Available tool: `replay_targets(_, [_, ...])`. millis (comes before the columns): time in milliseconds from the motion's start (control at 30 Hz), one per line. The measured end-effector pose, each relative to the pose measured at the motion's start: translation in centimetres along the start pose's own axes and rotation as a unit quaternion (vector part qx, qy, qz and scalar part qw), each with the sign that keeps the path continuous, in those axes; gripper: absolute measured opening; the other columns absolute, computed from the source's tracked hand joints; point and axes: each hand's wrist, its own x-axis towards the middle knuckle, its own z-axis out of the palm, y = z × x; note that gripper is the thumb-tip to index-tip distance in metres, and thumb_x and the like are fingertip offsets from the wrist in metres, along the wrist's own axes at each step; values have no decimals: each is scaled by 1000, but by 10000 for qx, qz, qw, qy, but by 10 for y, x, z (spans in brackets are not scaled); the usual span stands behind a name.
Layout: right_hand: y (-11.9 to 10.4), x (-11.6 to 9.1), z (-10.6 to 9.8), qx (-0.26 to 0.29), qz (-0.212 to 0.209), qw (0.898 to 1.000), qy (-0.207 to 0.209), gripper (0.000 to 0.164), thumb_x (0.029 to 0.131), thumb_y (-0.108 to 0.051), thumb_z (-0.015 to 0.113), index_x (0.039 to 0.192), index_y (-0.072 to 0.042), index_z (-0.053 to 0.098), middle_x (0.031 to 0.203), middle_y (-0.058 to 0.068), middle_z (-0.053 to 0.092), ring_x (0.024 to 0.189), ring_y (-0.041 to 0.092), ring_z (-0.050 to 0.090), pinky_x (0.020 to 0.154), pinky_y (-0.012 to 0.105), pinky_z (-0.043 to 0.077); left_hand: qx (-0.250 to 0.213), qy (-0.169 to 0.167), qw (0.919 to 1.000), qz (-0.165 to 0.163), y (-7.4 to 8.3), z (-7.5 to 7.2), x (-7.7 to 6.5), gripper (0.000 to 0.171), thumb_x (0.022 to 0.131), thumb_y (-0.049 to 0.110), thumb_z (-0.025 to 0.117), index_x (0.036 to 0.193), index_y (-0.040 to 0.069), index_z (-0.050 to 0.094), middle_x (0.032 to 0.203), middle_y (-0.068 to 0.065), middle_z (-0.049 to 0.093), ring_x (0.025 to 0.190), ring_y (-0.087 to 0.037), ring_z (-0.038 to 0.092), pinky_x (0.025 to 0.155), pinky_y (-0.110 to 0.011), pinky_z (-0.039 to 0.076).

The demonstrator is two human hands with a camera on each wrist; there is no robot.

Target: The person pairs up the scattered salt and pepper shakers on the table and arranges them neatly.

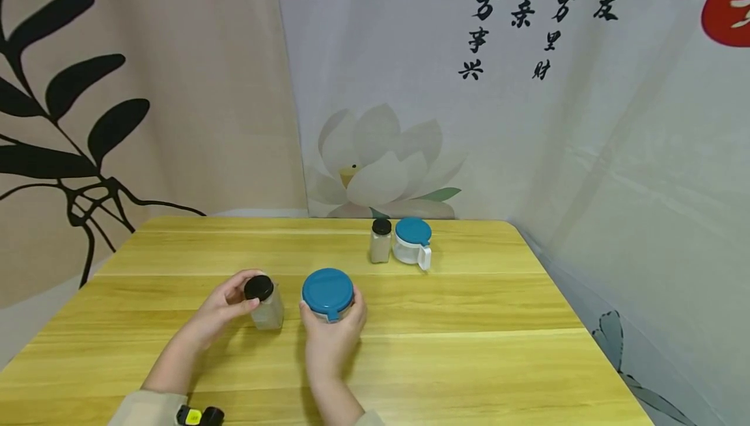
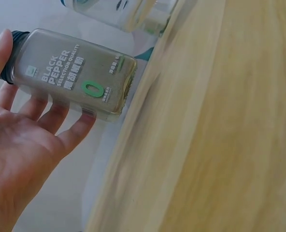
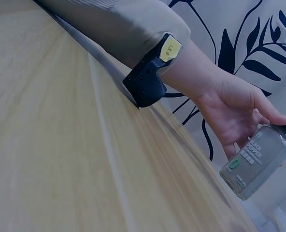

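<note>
My left hand (image 1: 225, 302) grips a black pepper jar (image 1: 269, 312), its thumb near the black lid and its fingers behind the jar. The label reads "BLACK PEPPER" on the jar (image 2: 75, 72) in the left wrist view. To its right, my right hand (image 1: 334, 344) holds a clear jar with a blue lid (image 1: 328, 290), thumb and fingers around its sides. I cannot tell whether either jar touches the table. The right wrist view shows my left hand (image 3: 235, 111) with the pepper jar (image 3: 256, 159); the right hand's own grip is hardly visible there.
At the back of the wooden table (image 1: 480, 348) stand a second black-lidded jar (image 1: 381, 243) and a white-handled clear pot with a blue lid (image 1: 413, 234), side by side. A printed curtain (image 1: 381, 87) hangs behind the table. A black wrist device (image 1: 200, 415) sits by the left sleeve.
</note>
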Motion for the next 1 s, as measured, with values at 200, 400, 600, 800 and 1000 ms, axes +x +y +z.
replay_targets(200, [2, -4, 4, 11, -7, 10000, 93, 90, 54, -19, 95, 130, -13, 49, 126, 7, 50, 116, 29, 49, 98, 53, 36, -92, -160, 9998, 61, -1, -2, 0, 39, 95, -4, 51, 133, 2, 45, 117, 0, 57, 102, -14, 53, 84, -29, 45])
replay_targets(400, [3, -8, 8, -58, -34, 9997, 218, 89, 52, -19, 96, 129, -11, 50, 123, 6, 52, 115, 29, 50, 97, 53, 36, -133, -275, 9995, 24, -3, -2, -1, 39, 95, -4, 51, 134, 0, 43, 118, -7, 56, 102, -19, 53, 84, -31, 46])
replay_targets(600, [4, -13, 12, -11, 57, 9999, 153, 90, 53, -20, 95, 130, -13, 49, 124, 5, 51, 115, 29, 49, 97, 55, 35, -147, -305, 9994, 57, -4, -4, -1, 39, 95, -4, 50, 133, 0, 43, 120, -4, 57, 102, -18, 54, 84, -30, 46])
replay_targets(800, [9, -17, 15, -40, 84, 9999, 114, 91, 54, -25, 95, 131, -14, 47, 123, 4, 49, 116, 28, 49, 97, 55, 35, -238, -361, 9990, 101, -6, -6, -2, 39, 95, -5, 50, 133, 1, 44, 121, 2, 59, 103, -14, 54, 84, -29, 47])
replay_targets(1000, [10, -18, 18, 12, 78, 9998, 170, 92, 54, -23, 96, 131, -13, 47, 124, 5, 49, 116, 29, 49, 97, 55, 35, -243, -291, 9993, 37, -7, -7, -3, 39, 95, -5, 50, 133, 3, 45, 119, 2, 59, 103, -14, 55, 84, -29, 47])
